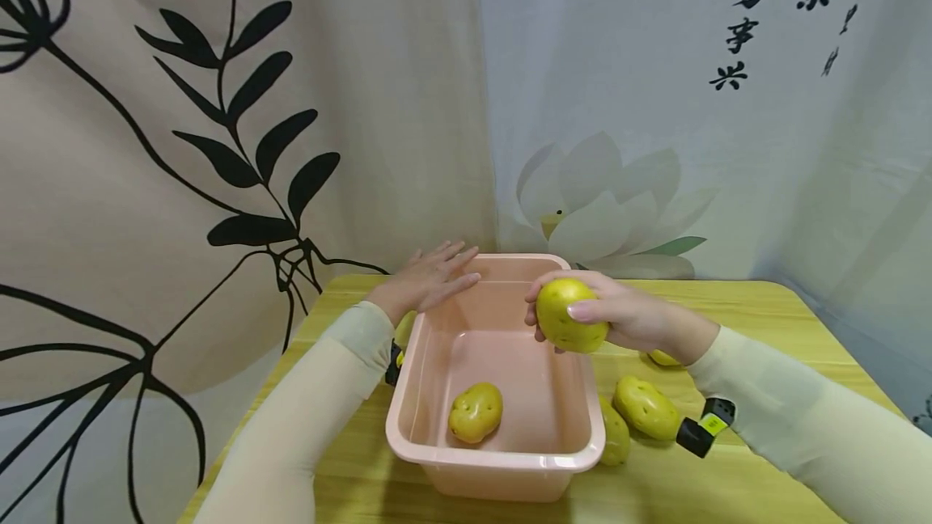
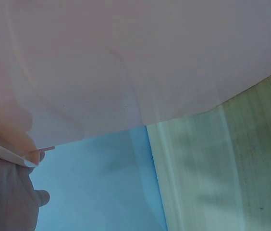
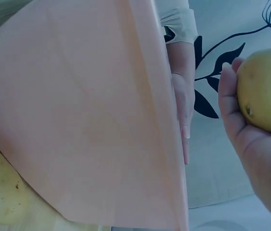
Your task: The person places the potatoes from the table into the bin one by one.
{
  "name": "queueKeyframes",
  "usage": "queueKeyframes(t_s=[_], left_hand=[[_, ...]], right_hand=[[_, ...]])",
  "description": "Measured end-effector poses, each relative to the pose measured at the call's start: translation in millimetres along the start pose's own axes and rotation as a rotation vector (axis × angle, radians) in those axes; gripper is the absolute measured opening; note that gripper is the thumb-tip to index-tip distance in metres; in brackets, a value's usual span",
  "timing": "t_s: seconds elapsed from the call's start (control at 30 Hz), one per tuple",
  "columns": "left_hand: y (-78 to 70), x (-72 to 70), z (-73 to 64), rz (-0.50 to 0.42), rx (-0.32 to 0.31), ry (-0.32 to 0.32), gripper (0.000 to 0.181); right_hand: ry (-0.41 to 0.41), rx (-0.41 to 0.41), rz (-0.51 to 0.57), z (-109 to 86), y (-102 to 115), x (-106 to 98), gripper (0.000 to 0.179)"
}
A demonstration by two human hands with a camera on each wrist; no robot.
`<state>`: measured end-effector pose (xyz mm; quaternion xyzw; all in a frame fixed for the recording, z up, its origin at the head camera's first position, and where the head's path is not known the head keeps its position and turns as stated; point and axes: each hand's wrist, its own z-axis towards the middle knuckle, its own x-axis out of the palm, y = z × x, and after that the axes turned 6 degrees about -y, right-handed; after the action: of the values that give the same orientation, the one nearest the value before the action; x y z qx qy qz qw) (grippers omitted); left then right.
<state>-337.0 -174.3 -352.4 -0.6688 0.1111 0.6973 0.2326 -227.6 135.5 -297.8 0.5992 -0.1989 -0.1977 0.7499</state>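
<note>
A pink plastic tub [image 1: 502,463] stands on the table, with one yellow potato [image 1: 476,412] lying on its floor near the front. My left hand [image 1: 429,280] rests on the tub's far left rim, fingers stretched out; the left wrist view shows only part of this hand [image 2: 8,192] beside the rim. Above the tub's right rim, my right hand [image 1: 615,310] grips another potato [image 1: 571,315], thumb on the near side. That held potato [image 3: 265,89] also shows in the right wrist view, clear of the tub wall.
To the right of the tub, potatoes lie on the wooden table [image 1: 735,475]: one against the wall [image 1: 615,433], one beside it [image 1: 646,407], and one partly hidden [image 1: 662,358] behind the right forearm. Another potato [image 1: 404,330] peeks out under the left wrist. A printed curtain [image 1: 408,103] hangs behind.
</note>
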Motion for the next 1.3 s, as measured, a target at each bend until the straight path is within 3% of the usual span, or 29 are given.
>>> queueKeyframes(t_s=[0.2, 0.6, 0.8, 1.03, 1.3], left_hand=[[-0.9, 0.9, 0.1, 0.015, -0.027, 0.008, 0.077], [0.0, 1.2, 0.8, 0.02, -0.03, 0.006, 0.076], [-1.9, 0.4, -1.0, 0.009, -0.023, 0.011, 0.076], [-2.2, -1.2, -1.9, 0.0, -0.021, 0.011, 0.076], [-3.9, -0.5, -3.1, -0.016, -0.037, 0.019, 0.074]], right_hand=[[0.034, 0.061, -0.078, 15.4, -0.7, -3.7, 0.043], [0.064, 0.247, -0.344, 42.8, -2.9, -16.7, 0.041], [0.11, 0.364, -0.366, 54.4, -1.4, -13.7, 0.041], [0.196, 0.504, -0.283, 69.7, -2.0, -11.0, 0.048], [0.338, 0.497, -0.321, 93.2, -12.2, -5.5, 0.05]])
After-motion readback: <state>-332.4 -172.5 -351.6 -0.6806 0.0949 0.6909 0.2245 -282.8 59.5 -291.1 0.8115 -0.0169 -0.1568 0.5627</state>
